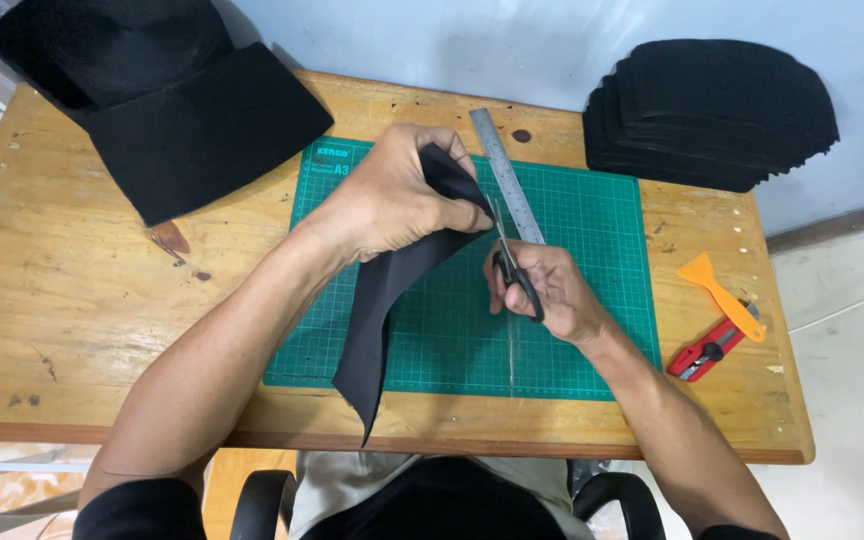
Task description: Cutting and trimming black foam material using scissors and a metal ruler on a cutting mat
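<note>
Here my left hand (392, 200) is clamped on a black fabric piece (392, 290) at frame centre, its tail hanging past the tabletop (82, 290) edge. My right hand (547, 290) is closed on scissors (512, 262), blades just right of my left grip, touching the fabric edge. Cutting looks barely begun; most of the piece is uncut. Below lie a green cutting mat (592, 300) and steel ruler (504, 170). Cut black stack (717, 110) sits upper right.
</note>
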